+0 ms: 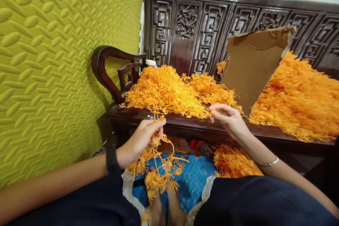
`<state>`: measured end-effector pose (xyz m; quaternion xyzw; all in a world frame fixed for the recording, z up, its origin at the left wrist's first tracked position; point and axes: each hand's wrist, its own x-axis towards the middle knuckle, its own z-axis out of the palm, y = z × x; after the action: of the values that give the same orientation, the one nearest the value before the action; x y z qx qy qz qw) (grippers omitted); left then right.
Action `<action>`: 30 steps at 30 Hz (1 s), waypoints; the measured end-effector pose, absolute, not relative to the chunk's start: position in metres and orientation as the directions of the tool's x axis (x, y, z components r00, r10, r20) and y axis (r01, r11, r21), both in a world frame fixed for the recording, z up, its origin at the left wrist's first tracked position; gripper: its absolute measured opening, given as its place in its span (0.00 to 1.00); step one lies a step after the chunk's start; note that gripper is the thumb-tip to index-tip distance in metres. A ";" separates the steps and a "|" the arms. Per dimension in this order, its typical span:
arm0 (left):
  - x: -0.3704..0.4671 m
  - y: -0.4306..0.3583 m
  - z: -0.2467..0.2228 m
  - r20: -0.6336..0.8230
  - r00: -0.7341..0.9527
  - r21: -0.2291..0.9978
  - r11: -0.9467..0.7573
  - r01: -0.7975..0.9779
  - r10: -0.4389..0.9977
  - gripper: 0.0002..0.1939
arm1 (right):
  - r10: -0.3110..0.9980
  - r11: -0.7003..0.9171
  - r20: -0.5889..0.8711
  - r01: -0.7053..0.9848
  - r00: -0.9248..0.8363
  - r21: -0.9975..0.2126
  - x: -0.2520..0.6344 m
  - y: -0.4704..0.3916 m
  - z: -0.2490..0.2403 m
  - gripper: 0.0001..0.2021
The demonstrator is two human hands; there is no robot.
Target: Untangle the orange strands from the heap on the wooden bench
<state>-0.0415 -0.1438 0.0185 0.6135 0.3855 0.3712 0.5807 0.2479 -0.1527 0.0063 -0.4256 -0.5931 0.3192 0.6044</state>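
My left hand (150, 132) is closed around a bunch of orange plastic strands (161, 169). Thin stems poke up past the thumb, and frilly, flower-like ends dangle below the hand over the feet. My right hand (227, 116) is pinched at the front edge of a wooden bench, with a small orange plastic piece (212, 112) at the fingertips; its full shape is hidden. Just behind both hands, a heap of frilly yellow-orange plastic pieces (166, 91) lies on the bench seat (169, 122). The right fingertips are close to the heap's right front edge.
A cardboard sheet (251, 67) stands tilted between this heap and a larger orange pile (299, 102) on the right. More orange pieces (235, 160) lie below the bench. The carved backrest (185, 53), curved armrest (106, 70) and yellow padded wall (53, 77) bound the space.
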 end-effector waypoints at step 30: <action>-0.027 -0.145 0.009 0.045 0.318 0.947 0.061 -0.316 0.947 0.14 | 0.485 0.246 -0.593 0.751 -0.643 -0.612 0.197 -0.139 -0.015 0.08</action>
<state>-0.0267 -0.1450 0.0093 0.4842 0.3256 0.4846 0.6517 0.1970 -0.1388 -0.0148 -0.3980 -0.7764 0.4674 -0.1426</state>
